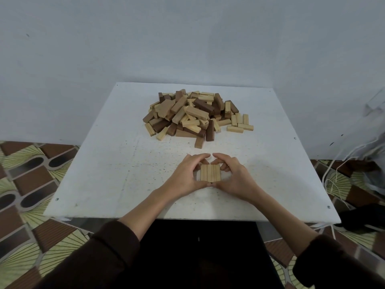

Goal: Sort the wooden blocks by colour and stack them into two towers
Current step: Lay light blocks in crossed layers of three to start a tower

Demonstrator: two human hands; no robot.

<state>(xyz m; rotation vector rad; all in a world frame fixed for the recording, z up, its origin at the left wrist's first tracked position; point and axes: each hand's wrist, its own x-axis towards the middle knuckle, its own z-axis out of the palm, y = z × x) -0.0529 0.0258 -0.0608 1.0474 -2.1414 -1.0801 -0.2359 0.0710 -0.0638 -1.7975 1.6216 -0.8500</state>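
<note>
A row (210, 173) of pale blocks lies flat on the bench (108, 163), near its front edge and a little right of centre. The blocks lie side by side with their long sides touching and their ends pointing away from the person. The seams suggest three blocks, though the count is not certain, and I cannot tell whether another layer sits beneath.

The left hand (184, 176) cups the row's left side and the right hand (237, 178) cups its right side. Both hands have their fingers curled round the row and grip it between them. The thumbs (200, 185) meet tip to tip at the near edge. The forefingers (200, 157) arch over the far edge, their tips close together but just apart.

Farther back, well apart from the row, sits a loose pile (193, 113) of pale and dark brown blocks, jumbled at all angles. One brown block (199, 142) stands out at the pile's near edge, nearest the hands. A few pale blocks (239, 125) lie flat at its right fringe.

The bench is white and speckled, with small screws near its corners. Dark sleeves (104, 257) cover both forearms up to above the wrists. Behind the bench is a plain grey-white wall (187, 38). On either side is a floor (31, 184) of brown and green patterned tiles. White cords (337, 180) trail down at the right, by a dark thing (362, 220) that I cannot make out.
</note>
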